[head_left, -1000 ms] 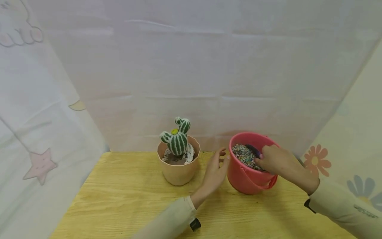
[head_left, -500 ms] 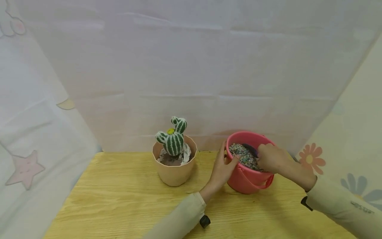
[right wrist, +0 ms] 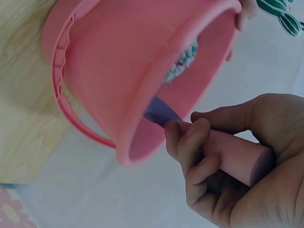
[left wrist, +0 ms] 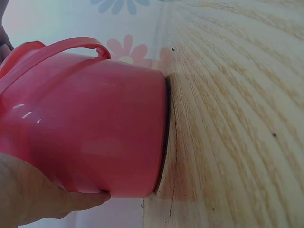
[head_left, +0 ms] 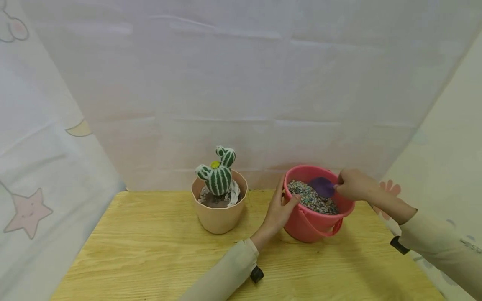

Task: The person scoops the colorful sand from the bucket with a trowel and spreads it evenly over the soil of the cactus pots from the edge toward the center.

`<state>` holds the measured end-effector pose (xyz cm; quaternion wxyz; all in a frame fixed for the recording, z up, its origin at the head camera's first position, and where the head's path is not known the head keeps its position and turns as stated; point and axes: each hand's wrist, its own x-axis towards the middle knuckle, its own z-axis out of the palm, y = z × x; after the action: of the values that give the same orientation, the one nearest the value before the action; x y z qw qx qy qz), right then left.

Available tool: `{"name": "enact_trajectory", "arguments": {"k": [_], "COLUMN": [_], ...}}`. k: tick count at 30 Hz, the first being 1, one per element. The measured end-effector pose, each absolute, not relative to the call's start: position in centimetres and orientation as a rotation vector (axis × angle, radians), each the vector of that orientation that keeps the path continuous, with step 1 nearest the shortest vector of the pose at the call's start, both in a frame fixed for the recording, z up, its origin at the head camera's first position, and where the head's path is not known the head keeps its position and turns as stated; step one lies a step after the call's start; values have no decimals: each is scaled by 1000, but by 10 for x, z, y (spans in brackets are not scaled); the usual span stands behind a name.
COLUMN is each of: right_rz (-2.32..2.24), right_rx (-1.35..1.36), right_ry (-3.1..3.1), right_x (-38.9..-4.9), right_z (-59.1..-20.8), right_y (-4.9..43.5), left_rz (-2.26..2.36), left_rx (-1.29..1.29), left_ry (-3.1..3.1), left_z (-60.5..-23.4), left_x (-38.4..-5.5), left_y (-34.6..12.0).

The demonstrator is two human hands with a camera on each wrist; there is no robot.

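A pink bucket [head_left: 305, 225] stands on the wooden table, partly filled with multicoloured gravel [head_left: 309, 197]. My left hand [head_left: 275, 215] grips its left side, the thumb over the rim and the fingers along the outer wall. In the left wrist view, part of this hand [left wrist: 42, 194] lies against the wall. My right hand [head_left: 355, 186] holds a small trowel [head_left: 322, 187] at the bucket's right rim. In the right wrist view, curled fingers wrap its pink handle [right wrist: 235, 154]; the purple blade reaches inside the bucket, its tip hidden by the wall.
Left of the bucket, a striped green cactus [head_left: 219, 182] with a yellow flower stands in a peach pot [head_left: 218, 218] with crumpled white material round its base. The bucket's handle [head_left: 320, 232] hangs down in front. A pale cloth [head_left: 226, 83] rises behind the table [head_left: 150, 251].
My left hand has moved right onto the bucket's rim and side. My right hand has drawn back to the right, and more of the trowel's purple blade shows above the gravel.
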<state>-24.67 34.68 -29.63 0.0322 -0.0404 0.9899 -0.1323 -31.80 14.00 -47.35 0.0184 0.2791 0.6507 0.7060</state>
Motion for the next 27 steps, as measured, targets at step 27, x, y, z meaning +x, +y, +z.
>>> {"name": "enact_trajectory", "arguments": {"k": [27], "right_rz": [-544], "right_rx": [-157], "right_ry": [2807], "right_x": [-222], "right_z": [-264], "right_y": [369], "left_rz": [2189], "left_rx": [1011], "left_ry": [2008], "left_z": [-477], "left_x": [-324], "left_y": [141]}}
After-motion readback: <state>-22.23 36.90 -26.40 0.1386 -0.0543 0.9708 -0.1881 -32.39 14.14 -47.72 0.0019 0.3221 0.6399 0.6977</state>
